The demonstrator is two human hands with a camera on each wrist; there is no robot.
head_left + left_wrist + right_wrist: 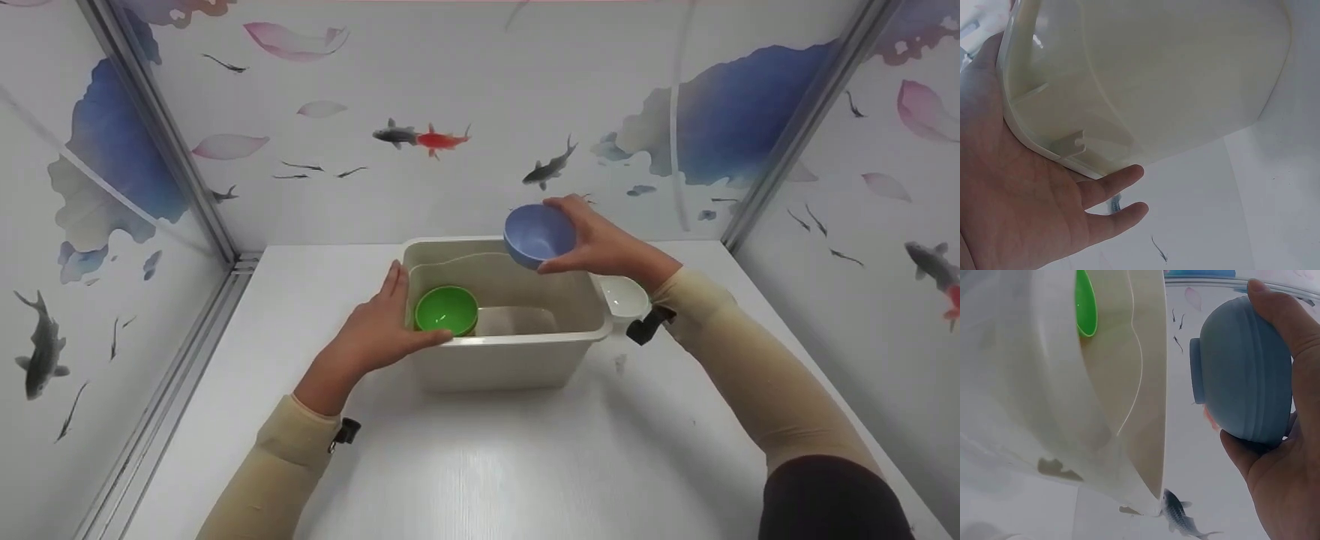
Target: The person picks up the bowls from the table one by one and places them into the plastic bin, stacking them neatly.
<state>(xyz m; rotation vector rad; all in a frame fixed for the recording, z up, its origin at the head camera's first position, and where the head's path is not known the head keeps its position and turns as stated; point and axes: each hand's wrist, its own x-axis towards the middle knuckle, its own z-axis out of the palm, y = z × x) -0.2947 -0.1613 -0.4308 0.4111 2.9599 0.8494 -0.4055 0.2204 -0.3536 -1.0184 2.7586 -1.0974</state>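
Observation:
In the head view a blue bowl (pixel 538 236) is held tilted above the back right rim of a cream plastic bin (pixel 495 365). My right hand (pixel 600 238) grips it, thumb on one side of the rim and fingers on the other; the right wrist view shows the bowl's outer wall and foot ring (pixel 1196 371). A green bowl (pixel 447 309) sits inside the bin at its left end. My left hand (pixel 375 326) rests on the bin's left front corner, thumb along the front rim and fingers extended along the left side. Up close, the left wrist view shows that hand's palm against the rim.
A white bowl (pixel 624 298) stands on the white table (pixel 480 465) just right of the bin, partly behind the right wrist. Panels printed with fish and petals (pixel 465 67) enclose the table at the back and both sides, joined by metal posts (pixel 161 135).

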